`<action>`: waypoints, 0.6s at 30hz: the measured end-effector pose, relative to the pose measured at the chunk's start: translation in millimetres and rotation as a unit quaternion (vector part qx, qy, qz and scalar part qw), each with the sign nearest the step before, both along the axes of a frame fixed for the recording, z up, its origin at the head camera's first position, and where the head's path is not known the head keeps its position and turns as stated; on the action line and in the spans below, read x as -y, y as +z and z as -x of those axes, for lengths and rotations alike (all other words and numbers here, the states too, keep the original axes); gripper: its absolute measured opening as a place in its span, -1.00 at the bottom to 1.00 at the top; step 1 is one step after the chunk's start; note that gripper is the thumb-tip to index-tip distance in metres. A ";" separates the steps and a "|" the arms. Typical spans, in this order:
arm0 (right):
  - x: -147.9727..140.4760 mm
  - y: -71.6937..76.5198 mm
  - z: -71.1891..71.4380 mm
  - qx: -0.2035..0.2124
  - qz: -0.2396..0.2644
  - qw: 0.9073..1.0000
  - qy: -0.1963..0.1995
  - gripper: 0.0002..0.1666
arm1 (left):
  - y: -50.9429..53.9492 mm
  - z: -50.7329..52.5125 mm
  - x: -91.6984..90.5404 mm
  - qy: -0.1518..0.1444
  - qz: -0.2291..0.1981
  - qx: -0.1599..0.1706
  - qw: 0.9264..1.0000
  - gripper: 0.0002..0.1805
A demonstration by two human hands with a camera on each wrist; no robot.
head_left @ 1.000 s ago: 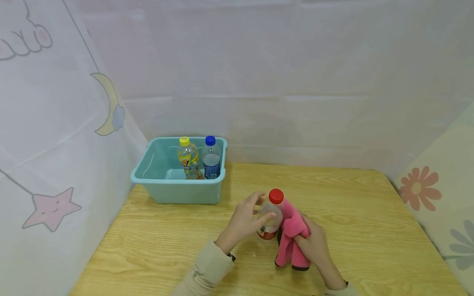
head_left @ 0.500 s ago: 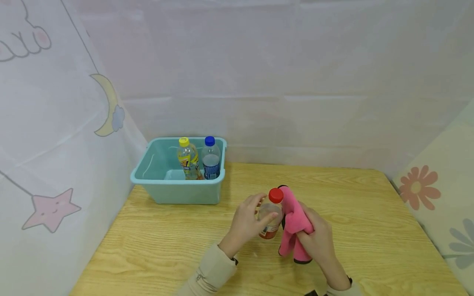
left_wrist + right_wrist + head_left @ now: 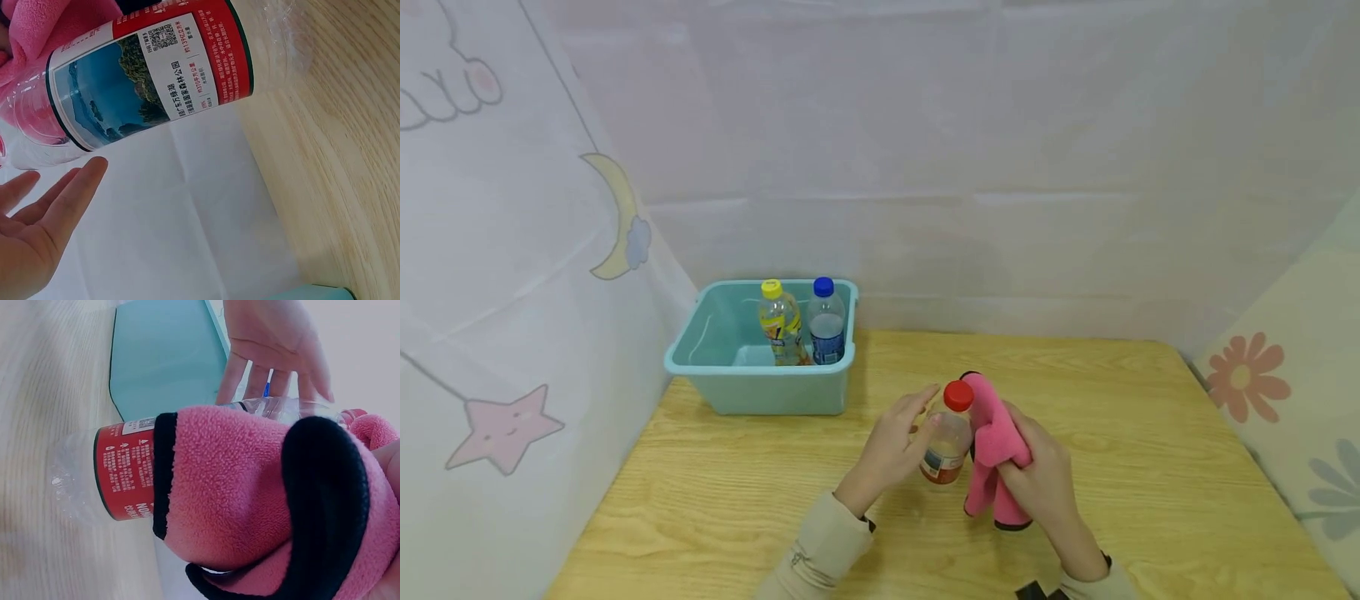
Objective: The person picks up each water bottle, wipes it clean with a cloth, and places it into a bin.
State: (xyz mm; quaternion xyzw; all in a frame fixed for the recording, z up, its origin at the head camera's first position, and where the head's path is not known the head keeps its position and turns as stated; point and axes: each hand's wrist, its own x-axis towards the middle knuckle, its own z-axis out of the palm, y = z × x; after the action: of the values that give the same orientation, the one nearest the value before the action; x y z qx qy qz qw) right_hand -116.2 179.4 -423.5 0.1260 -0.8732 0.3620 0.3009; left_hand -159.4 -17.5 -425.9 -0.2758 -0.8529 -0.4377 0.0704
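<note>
A clear plastic bottle [image 3: 945, 437] with a red cap and a red, white and blue label stands upright on the table between both hands. My left hand [image 3: 886, 446] is at its left side, fingers extended and thumb spread. In the left wrist view those fingers [image 3: 78, 190] lie close to the bottle's shoulder without curling round it. My right hand [image 3: 1047, 475] grips a pink cloth [image 3: 995, 442] with black edging. In the right wrist view the cloth [image 3: 231, 487] lies against the bottle's side and hides part of its label.
A light-blue plastic basin [image 3: 775, 392] stands at the back left of the wooden table [image 3: 1120, 433]. Inside it are a yellow-capped bottle [image 3: 782, 329] and a blue-capped bottle [image 3: 827, 325]. A pale printed curtain [image 3: 1000, 167] hangs behind and at the sides.
My left thumb and fingers have loosened from round the bottle. More of its label now shows, seemingly turned. My right hand has shifted the cloth slightly up and right along the bottle.
</note>
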 end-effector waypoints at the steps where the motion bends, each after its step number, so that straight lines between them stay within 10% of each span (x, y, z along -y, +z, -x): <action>1: 0.7 0.5 0.4 0.000 -0.003 1.000 0.002 -0.29 | -0.3 0.3 0.3 -0.006 0.002 0.001 1.000 -0.48; 18: 16.5 12.7 -1.0 0.039 -0.069 0.997 0.005 -0.31 | -4.9 1.3 0.6 -0.041 -0.030 0.010 0.999 -0.47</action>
State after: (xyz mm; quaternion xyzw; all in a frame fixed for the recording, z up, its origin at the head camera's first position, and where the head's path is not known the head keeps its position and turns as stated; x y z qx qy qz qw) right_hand -115.2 162.8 -410.8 0.1370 -0.9066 0.3071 0.2550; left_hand -160.7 -18.1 -430.8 -0.3040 -0.8280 -0.4682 0.0518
